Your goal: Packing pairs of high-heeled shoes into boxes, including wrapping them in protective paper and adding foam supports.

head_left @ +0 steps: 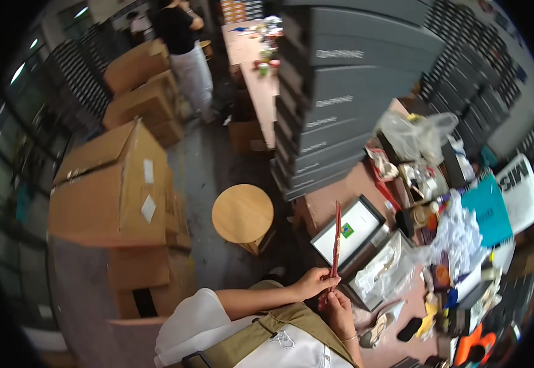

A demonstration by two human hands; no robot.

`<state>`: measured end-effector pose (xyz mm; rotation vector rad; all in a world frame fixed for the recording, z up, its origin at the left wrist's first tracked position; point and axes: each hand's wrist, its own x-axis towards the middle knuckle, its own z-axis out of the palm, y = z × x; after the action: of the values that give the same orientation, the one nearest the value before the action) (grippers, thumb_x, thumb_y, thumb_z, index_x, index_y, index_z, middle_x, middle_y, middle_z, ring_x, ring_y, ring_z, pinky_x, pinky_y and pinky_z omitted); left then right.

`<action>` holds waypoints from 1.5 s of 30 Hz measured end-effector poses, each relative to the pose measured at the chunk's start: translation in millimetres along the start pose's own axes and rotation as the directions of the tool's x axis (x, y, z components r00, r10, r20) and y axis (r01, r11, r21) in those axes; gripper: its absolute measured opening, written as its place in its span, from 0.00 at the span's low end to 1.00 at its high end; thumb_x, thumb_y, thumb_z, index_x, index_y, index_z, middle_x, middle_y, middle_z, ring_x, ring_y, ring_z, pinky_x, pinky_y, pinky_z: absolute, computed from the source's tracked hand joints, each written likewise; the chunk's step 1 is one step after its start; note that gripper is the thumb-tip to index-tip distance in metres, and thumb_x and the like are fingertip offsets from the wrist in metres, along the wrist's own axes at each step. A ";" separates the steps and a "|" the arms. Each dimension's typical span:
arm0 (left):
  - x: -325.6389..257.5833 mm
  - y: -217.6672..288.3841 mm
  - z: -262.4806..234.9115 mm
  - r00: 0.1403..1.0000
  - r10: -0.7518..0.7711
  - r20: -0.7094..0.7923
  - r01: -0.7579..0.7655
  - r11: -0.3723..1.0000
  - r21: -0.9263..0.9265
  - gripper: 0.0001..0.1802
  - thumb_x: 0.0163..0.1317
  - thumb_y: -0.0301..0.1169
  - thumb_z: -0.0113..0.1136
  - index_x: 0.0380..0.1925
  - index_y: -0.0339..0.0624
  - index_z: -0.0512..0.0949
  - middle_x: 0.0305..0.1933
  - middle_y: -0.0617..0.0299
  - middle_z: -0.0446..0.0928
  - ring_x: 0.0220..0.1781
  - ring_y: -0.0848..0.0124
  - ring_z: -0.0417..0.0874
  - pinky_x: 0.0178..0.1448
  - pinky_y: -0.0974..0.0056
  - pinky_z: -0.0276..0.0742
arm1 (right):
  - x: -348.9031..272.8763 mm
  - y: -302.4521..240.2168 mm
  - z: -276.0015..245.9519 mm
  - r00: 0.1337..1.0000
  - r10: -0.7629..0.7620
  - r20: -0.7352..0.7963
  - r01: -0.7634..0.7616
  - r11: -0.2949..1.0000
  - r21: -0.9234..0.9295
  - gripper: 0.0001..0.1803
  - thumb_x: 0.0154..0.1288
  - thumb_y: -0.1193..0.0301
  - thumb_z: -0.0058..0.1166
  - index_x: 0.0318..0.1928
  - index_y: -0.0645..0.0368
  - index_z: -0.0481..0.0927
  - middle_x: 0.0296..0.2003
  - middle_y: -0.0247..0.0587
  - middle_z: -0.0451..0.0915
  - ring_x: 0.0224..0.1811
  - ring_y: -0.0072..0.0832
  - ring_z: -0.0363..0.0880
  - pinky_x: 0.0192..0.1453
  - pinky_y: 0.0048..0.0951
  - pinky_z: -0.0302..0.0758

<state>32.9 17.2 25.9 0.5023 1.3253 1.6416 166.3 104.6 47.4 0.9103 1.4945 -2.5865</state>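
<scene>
Upright in front of me stands a long, thin dark-red stick-like thing (337, 236), tapering toward its top; its exact kind does not show. The fingers of my left hand (313, 283) pinch its lower part. Just below, my right hand (339, 311) is closed round the bottom end, which its fingers hide. Beyond my hands, on the pinkish table (411, 349), lies a dark-edged box (322, 245) with a white inside and a small green sticker. Nearer to my right hand is an open box with crumpled white wrapping (383, 270).
A tall stack of grey shoeboxes (353, 122) rises at the table's far end. Plastic bags (457, 233), a teal folder (487, 211) and an orange-handled tool (472, 343) crowd the right. A round wooden stool (242, 213) and large cartons (95, 196) stand left. Farther off stands a person (187, 61).
</scene>
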 end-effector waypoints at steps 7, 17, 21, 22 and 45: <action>-25.9 12.1 -28.0 0.994 0.005 -0.112 -0.026 0.982 -0.185 0.13 0.65 0.37 0.57 0.31 0.37 0.74 0.23 0.70 0.72 0.24 0.84 0.72 0.25 0.76 0.69 | 24.0 -10.2 27.9 0.978 0.148 0.150 -0.122 0.978 -0.171 0.13 0.71 0.65 0.45 0.38 0.64 0.76 0.33 0.36 0.79 0.32 0.20 0.76 0.40 0.22 0.74; -10.2 21.1 -129.2 0.988 -0.057 0.141 0.094 0.959 -0.268 0.13 0.67 0.39 0.54 0.37 0.40 0.76 0.25 0.71 0.72 0.22 0.83 0.70 0.24 0.76 0.67 | 83.6 0.8 110.4 0.994 0.108 -0.017 -0.109 0.991 -0.073 0.14 0.72 0.63 0.43 0.38 0.62 0.74 0.31 0.34 0.76 0.32 0.23 0.74 0.38 0.24 0.73; -13.2 48.2 -153.9 0.974 -0.176 0.141 0.199 0.965 -0.172 0.12 0.67 0.34 0.52 0.37 0.36 0.76 0.30 0.65 0.76 0.27 0.79 0.75 0.30 0.74 0.72 | 96.9 8.0 131.1 0.997 0.068 -0.029 -0.069 0.997 -0.030 0.15 0.73 0.62 0.43 0.36 0.61 0.75 0.30 0.33 0.75 0.33 0.21 0.73 0.39 0.23 0.72; -10.8 44.5 -155.9 0.982 -0.128 0.143 0.147 0.981 -0.130 0.12 0.67 0.34 0.51 0.36 0.35 0.77 0.31 0.64 0.77 0.30 0.78 0.76 0.33 0.73 0.72 | 92.1 1.5 136.5 0.997 0.053 -0.049 -0.057 0.995 -0.086 0.16 0.72 0.61 0.44 0.35 0.60 0.76 0.29 0.32 0.75 0.32 0.20 0.73 0.39 0.22 0.72; 141.6 4.4 -16.4 0.988 -0.142 0.054 0.116 0.933 0.341 0.17 0.66 0.27 0.48 0.53 0.35 0.73 0.29 0.67 0.72 0.28 0.80 0.70 0.31 0.73 0.69 | -109.5 10.8 -149.3 0.512 -0.073 -0.856 0.348 0.929 0.129 0.12 0.69 0.64 0.48 0.34 0.59 0.76 0.26 0.30 0.76 0.26 0.16 0.72 0.32 0.18 0.71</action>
<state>-49.4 128.5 -8.2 0.6596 1.5560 1.2787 331.2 189.1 37.2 2.4579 1.3855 -2.6747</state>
